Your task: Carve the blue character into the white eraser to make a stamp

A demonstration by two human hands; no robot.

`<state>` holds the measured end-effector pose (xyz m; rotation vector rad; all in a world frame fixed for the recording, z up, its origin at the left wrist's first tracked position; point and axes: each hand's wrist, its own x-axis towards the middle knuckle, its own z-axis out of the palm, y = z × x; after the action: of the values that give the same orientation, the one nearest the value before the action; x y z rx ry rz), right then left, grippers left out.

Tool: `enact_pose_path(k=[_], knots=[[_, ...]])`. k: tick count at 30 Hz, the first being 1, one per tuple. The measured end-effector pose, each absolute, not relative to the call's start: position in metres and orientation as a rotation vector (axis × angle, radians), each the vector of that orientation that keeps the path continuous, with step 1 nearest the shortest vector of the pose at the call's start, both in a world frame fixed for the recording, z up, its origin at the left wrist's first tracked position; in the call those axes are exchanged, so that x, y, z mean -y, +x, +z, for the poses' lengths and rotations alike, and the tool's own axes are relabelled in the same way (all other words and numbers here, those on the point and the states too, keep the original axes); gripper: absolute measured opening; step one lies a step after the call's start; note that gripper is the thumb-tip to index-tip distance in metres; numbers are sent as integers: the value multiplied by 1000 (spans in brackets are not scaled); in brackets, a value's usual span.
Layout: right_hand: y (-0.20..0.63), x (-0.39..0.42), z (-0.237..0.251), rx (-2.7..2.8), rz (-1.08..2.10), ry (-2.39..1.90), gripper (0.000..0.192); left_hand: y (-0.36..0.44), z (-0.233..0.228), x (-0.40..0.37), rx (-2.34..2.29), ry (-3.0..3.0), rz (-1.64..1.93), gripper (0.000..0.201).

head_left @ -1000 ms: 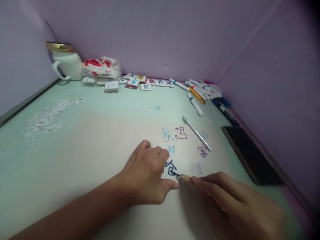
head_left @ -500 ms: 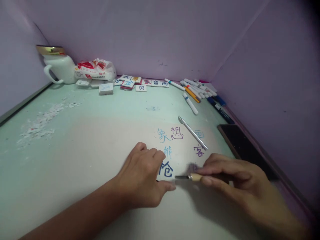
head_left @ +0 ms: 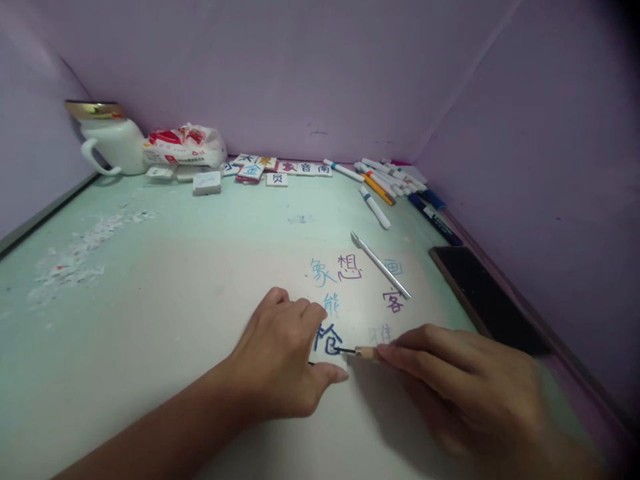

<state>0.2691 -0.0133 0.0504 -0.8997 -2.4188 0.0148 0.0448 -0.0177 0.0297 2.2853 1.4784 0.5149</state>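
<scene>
A pale sheet (head_left: 200, 320) lies on the table, with several handwritten Chinese characters in blue, light blue and purple. My left hand (head_left: 285, 353) rests on it left of the dark blue character (head_left: 327, 339), thumb stretched out below and fingers bent, holding nothing. Between the fingertips of my right hand (head_left: 465, 380) is a carving tool (head_left: 367, 352) with a short wooden handle and thin dark blade. Its tip meets the lower right of the dark blue character. A silver craft knife (head_left: 383, 267) lies across the sheet, above the purple character.
A dark phone (head_left: 485, 300) lies at the right edge. Several markers (head_left: 385, 180) lie at the back right. Character tiles (head_left: 277, 179), a white block (head_left: 207, 183), a tissue pack (head_left: 185, 147) and a white mug (head_left: 117, 147) line the back. Paper-like scraps (head_left: 85, 247) lie at left.
My right hand has moved the carving tool left, so its tip now reaches the dark blue character. My left hand keeps its place on the sheet. The whole view has shifted slightly.
</scene>
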Motion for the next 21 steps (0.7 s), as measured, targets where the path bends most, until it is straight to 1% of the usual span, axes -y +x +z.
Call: enact_pose_path(k=[7,14,18,21], knots=[[264,17,53,2428,-50,-900,18,44,28,19,-1471,2288,513,41],[262,30,48,2452,-124,-1012,18,45,29,20,-1479,2289,528,35],[255,32,50,2442,-61,-1144,19,45,31,19,-1482,2296,507,34],[252,26,56,2394,58,-1163,23,44,32,19,-1472,2295,488,33]])
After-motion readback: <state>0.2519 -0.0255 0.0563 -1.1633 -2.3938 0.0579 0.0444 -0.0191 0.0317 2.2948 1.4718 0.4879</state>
